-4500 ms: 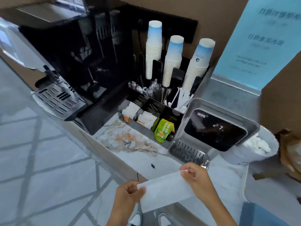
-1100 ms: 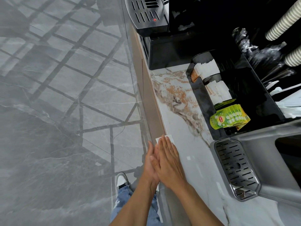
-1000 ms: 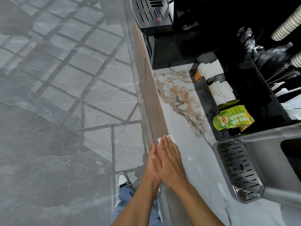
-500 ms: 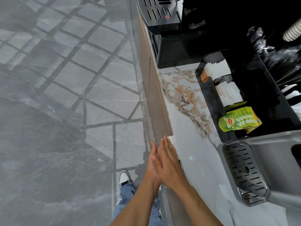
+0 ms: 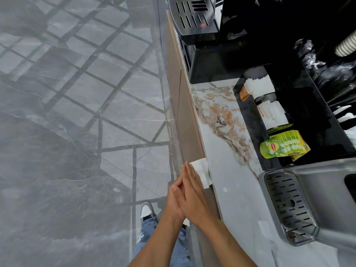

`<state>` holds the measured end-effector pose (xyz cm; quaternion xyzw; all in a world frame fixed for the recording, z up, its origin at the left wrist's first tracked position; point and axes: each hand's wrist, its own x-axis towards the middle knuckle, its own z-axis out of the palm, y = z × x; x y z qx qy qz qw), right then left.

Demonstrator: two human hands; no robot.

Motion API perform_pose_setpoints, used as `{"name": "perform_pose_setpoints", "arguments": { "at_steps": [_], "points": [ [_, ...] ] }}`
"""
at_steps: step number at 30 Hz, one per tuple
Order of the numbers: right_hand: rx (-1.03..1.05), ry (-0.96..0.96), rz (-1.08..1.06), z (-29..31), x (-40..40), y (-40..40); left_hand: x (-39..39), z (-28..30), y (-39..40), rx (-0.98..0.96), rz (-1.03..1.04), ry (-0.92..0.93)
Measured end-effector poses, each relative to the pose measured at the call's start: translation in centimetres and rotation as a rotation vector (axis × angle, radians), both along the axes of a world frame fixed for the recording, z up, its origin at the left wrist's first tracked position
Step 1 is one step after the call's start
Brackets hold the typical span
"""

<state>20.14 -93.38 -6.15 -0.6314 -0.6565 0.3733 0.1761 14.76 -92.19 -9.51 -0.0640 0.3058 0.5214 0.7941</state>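
A folded white paper towel [image 5: 201, 173] lies over the near-left edge of the pale marble counter with brown veining [image 5: 227, 151], part on top and part bent down the front face. Both hands press on it with straight, closed-up fingers. The right hand [image 5: 194, 199] lies flat on the towel and overlaps the left hand [image 5: 172, 201], whose fingertips reach the towel's left side. Neither hand curls round the towel or pinches it; they only bear down on it.

The main risk is that the towel slides off. It sits right at the lip, held by flat pressure alone, so a push to the left would likely send it over the edge to the grey tiled floor [image 5: 77, 112]. With one hand on the other, the pressure may also be uneven, letting the fold bunch up or open. A small white scrap [image 5: 224, 189] lies further right on the counter, near the grey slotted drip tray [image 5: 289, 207], well clear of the towel and easily missed.
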Motion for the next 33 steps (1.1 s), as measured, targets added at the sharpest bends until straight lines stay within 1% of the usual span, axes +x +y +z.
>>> {"name": "perform_pose_setpoints", "arguments": {
  "at_steps": [1,2,4,6,7,8,10,12,13,15,16,17,19,20,22,24,26,28,30,31,33],
  "points": [
    [0.005,0.019,-0.003,0.2,-0.2,0.0,-0.4,0.0,-0.1,0.019,0.006,-0.014],
    [0.008,0.044,-0.007,0.5,-0.5,0.0,-0.8,0.4,0.0,-0.013,-0.007,-0.024],
    [0.011,0.089,-0.021,1.1,-0.7,0.1,-2.1,0.5,0.2,-0.151,-0.059,-0.057],
    [0.017,0.101,-0.03,1.9,-0.9,0.2,-2.7,1.7,0.4,-0.201,-0.087,-0.025],
    [0.021,0.103,-0.031,2.3,-1.0,0.3,-2.8,2.2,0.5,-0.2,-0.093,0.025],
    [0.027,0.109,-0.032,2.8,-1.1,0.3,-3.0,2.9,0.8,-0.179,-0.105,0.037],
    [0.032,0.129,-0.042,4.0,-1.2,0.3,-3.4,4.6,1.0,-0.004,-0.069,0.019],
    [0.021,0.151,-0.051,5.4,-1.2,0.4,-3.6,6.2,1.4,0.19,0.016,-0.071],
    [0.017,0.16,-0.055,6.2,-1.1,0.4,-3.5,6.8,1.6,0.251,0.01,-0.111],
    [0.018,0.193,-0.069,8.0,-0.7,0.4,-3.2,8.4,1.8,0.255,-0.095,-0.137],
    [0.03,0.216,-0.083,9.1,-0.3,0.3,-2.9,8.9,1.8,0.212,-0.159,-0.159],
    [0.055,0.244,-0.108,10.1,0.2,0.3,-2.6,9.6,1.5,0.146,-0.208,-0.144],
    [0.133,0.317,-0.236,12.0,2.0,-0.1,-2.6,11.2,1.4,0.063,-0.268,-0.123],
    [0.173,0.359,-0.35,12.7,3.2,-0.5,-2.5,12.1,1.5,0.049,-0.265,-0.166],
    [0.226,0.431,-0.642,13.6,5.8,-1.6,-1.9,13.8,1.7,0.005,-0.281,-0.155],
    [0.185,0.539,-0.935,13.5,8.0,-3.0,-1.1,14.7,1.8,-0.043,-0.289,-0.139],
    [0.042,0.679,-1.116,13.3,9.2,-4.3,-0.1,15.6,1.6,-0.057,-0.295,-0.146],
    [-0.141,0.847,-1.172,13.5,9.2,-5.2,1.3,16.4,1.4,-0.058,-0.308,-0.148],
    [-0.267,0.999,-1.146,13.9,8.9,-5.8,2.6,16.9,0.9,-0.049,-0.335,-0.134],
    [-0.268,1.05,-1.123,14.2,8.8,-6.1,3.2,17.1,0.6,-0.037,-0.353,-0.123],
    [-0.191,1.111,-1.107,14.7,9.0,-6.3,4.2,17.5,0.1,-0.012,-0.384,-0.102]
  ]
}}
